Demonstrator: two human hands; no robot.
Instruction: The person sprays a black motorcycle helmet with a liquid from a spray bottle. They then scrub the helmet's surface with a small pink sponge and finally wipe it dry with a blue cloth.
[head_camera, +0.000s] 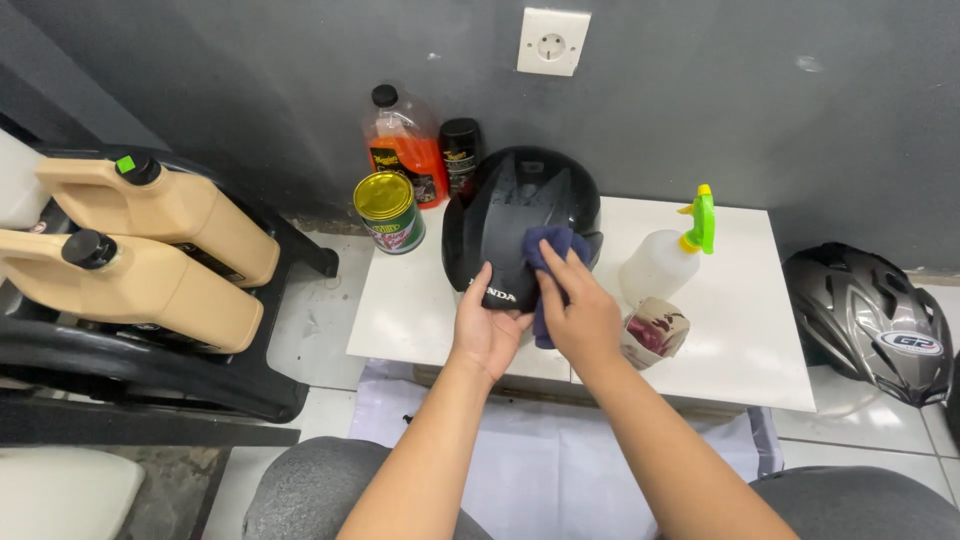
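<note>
Left hand (487, 325) grips black helmet (500, 215); right hand (583, 310) presses blue cloth (548, 250); spray bottle (668, 255), green tin (389, 211) flank.

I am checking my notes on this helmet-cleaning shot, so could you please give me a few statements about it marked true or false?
1. The right hand presses a dark blue cloth against the black helmet. True.
2. The left hand is lifting the spray bottle. False: it steadies the black helmet at its lower edge; the spray bottle stands untouched to the right.
3. A grey helmet lies on the floor to the right of the white table. True.
4. The green and gold tin sits on top of the black helmet. False: it stands on the table, left of the helmet.
5. Two tan jugs lie on a black rack at the left. True.
</note>
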